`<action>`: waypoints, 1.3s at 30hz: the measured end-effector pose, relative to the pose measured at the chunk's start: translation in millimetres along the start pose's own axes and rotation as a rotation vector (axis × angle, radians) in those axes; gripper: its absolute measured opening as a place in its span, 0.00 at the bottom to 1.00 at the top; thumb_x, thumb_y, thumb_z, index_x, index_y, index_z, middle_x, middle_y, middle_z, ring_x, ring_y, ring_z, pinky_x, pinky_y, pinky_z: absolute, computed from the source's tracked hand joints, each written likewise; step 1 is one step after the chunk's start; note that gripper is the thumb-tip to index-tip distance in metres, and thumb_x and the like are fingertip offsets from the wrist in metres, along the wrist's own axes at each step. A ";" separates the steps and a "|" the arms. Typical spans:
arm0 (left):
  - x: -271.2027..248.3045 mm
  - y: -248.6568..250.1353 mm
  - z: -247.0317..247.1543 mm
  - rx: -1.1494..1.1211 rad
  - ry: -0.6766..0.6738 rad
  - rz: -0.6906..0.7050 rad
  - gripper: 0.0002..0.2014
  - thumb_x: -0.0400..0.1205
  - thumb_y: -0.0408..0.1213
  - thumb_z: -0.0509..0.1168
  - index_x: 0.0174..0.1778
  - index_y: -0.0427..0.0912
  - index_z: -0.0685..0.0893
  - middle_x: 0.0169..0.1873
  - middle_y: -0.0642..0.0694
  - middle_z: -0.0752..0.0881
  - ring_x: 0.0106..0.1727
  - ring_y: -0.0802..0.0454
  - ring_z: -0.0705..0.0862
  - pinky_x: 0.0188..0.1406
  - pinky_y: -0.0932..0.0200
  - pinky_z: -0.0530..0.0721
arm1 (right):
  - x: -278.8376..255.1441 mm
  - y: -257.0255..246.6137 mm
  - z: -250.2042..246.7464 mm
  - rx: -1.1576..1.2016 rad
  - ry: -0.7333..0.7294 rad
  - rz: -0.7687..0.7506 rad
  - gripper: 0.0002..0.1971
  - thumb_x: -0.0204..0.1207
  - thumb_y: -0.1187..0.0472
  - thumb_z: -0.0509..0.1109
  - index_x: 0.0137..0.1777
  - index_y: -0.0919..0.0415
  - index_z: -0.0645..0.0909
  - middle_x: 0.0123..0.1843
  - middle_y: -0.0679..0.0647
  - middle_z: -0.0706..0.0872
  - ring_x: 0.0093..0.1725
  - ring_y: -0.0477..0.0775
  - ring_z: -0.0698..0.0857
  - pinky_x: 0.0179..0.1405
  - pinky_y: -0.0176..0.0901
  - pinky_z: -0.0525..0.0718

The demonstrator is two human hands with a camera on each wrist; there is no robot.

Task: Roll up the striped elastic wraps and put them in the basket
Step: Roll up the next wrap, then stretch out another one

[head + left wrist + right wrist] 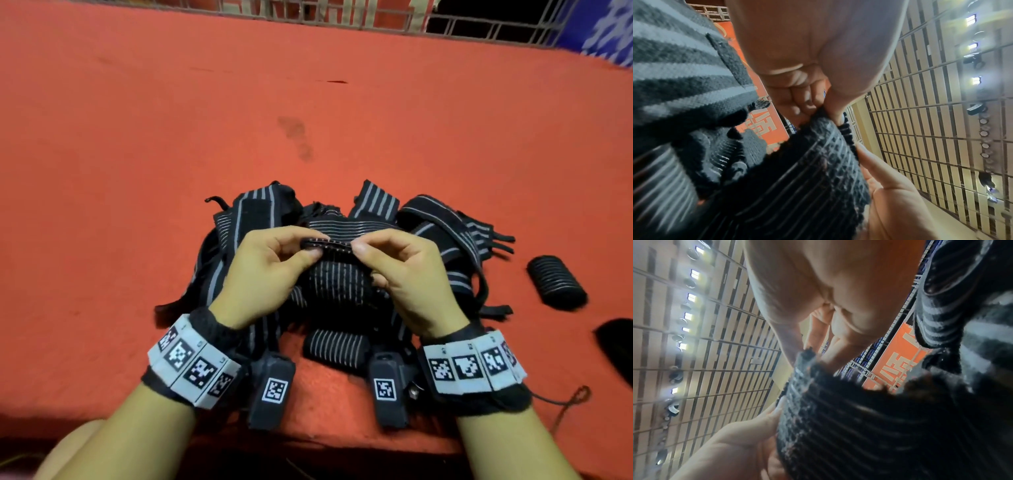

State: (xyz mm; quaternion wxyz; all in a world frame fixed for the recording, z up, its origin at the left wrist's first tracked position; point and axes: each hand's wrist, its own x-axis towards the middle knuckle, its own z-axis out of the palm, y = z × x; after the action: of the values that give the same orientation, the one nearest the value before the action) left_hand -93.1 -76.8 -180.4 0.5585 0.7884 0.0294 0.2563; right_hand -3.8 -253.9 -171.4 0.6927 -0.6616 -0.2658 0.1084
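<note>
Striped wrap [337,270] end is pinched by left hand [270,270] and right hand [404,274]. Only the head view shows a rolled wrap [556,282] far right of the right hand; the wrist views show ceiling lights [974,47].

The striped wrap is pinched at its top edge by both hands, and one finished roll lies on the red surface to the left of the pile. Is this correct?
Not entirely. Both the left hand and the right hand do pinch the top edge of the striped wrap, but the finished roll lies on the red surface to the right of the pile, not the left. The head view shows this.
</note>
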 end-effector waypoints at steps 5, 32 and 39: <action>-6.0 10.2 2.1 -0.157 -0.084 -0.054 0.05 0.81 0.32 0.72 0.51 0.42 0.91 0.32 0.60 0.89 0.36 0.68 0.83 0.37 0.72 0.79 | -2.5 0.3 -6.1 -0.005 -0.010 0.000 0.11 0.71 0.72 0.79 0.36 0.54 0.91 0.33 0.46 0.89 0.33 0.41 0.82 0.28 0.29 0.75; -22.5 12.0 10.1 -0.211 0.045 -0.072 0.06 0.78 0.25 0.74 0.49 0.36 0.90 0.36 0.53 0.91 0.38 0.63 0.87 0.42 0.70 0.83 | -22.7 -4.7 -9.0 -0.089 -0.117 -0.145 0.07 0.71 0.73 0.79 0.47 0.63 0.91 0.47 0.56 0.94 0.47 0.47 0.91 0.50 0.38 0.87; -25.2 9.7 10.6 -0.150 0.061 -0.002 0.10 0.76 0.23 0.76 0.50 0.38 0.90 0.48 0.47 0.93 0.50 0.46 0.92 0.51 0.48 0.91 | -22.3 2.1 -8.6 -0.063 -0.069 -0.078 0.10 0.72 0.73 0.79 0.51 0.62 0.88 0.48 0.61 0.93 0.46 0.49 0.90 0.50 0.46 0.89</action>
State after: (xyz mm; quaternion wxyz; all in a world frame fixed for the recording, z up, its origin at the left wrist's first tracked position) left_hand -112.6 -98.0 -183.6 0.6150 0.7362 0.0277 0.2811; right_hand -17.6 -272.3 -178.4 0.6657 -0.6683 -0.3181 0.0955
